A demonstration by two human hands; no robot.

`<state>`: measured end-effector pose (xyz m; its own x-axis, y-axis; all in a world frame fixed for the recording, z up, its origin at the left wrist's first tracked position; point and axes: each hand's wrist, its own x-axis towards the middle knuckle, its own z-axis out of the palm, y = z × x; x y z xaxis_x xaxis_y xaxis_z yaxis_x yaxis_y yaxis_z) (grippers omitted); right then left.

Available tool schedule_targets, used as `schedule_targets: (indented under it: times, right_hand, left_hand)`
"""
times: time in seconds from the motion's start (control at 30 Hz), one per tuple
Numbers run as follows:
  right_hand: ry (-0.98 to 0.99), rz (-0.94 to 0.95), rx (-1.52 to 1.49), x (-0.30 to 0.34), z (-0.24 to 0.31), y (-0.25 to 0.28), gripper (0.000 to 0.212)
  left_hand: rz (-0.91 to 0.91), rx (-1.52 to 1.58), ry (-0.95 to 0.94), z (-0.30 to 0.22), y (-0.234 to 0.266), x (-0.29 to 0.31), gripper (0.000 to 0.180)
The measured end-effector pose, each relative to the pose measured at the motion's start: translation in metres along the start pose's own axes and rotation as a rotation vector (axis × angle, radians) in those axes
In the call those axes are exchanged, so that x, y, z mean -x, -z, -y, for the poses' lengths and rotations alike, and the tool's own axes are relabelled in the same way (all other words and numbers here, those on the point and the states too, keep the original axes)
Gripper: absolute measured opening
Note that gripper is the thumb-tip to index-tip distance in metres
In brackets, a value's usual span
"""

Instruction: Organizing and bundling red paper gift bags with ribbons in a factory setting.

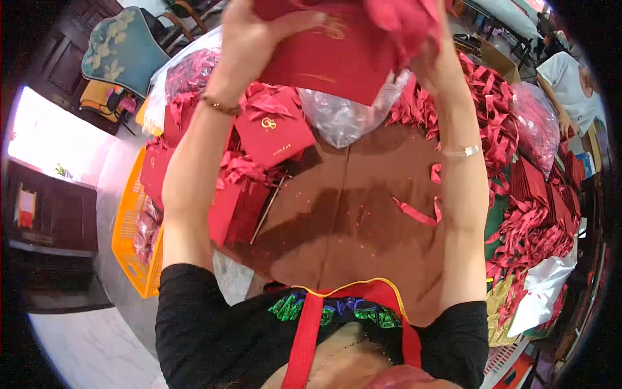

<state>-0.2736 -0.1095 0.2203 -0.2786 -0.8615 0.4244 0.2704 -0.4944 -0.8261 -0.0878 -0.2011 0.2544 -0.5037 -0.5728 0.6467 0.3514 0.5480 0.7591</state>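
Note:
Raised at the top of the view is a red gift bag (330,55) with a gold emblem and a bunch of red ribbon (405,23) at its upper right, blurred. My left hand (256,35) grips its left side, thumb across the front. On its right side is my right hand (427,61), its fingers hidden behind the ribbon and smeared by motion, so I cannot tell their pose. Below the bag lies a clear plastic bag (340,120). Another red gift bag (272,133) with a gold emblem rests at the left of the brown tabletop (337,214).
A loose red ribbon strip (414,212) lies near my right forearm. Heaps of ribboned red bags (531,207) fill the right side, beside a stuffed plastic sack (534,120). An orange crate (133,240) stands at left. Another person (570,91) is at the far right.

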Motion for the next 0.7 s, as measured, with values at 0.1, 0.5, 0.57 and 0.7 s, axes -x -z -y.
schedule_targets:
  times: [0.1,0.5,0.57,0.7]
  right_hand:
    - [-0.026,0.179,0.165,-0.038,-0.037,0.026,0.061]
    - [0.586,0.785,1.565,0.041,-0.204,0.034,0.019]
    - [0.412,0.790,1.506,0.049,-0.205,0.037,0.023]
    - [-0.199,0.722,1.648,0.054,-0.190,0.030,0.062]
  left_hand:
    - [-0.043,0.008,-0.100,0.011,0.037,-0.013,0.044]
    - [-0.149,0.493,0.567,0.149,0.079,-0.031,0.028]
    - [-0.151,0.463,0.627,0.140,0.046,-0.017,0.033]
    - [-0.222,0.409,0.753,0.146,0.045,0.003,0.024]
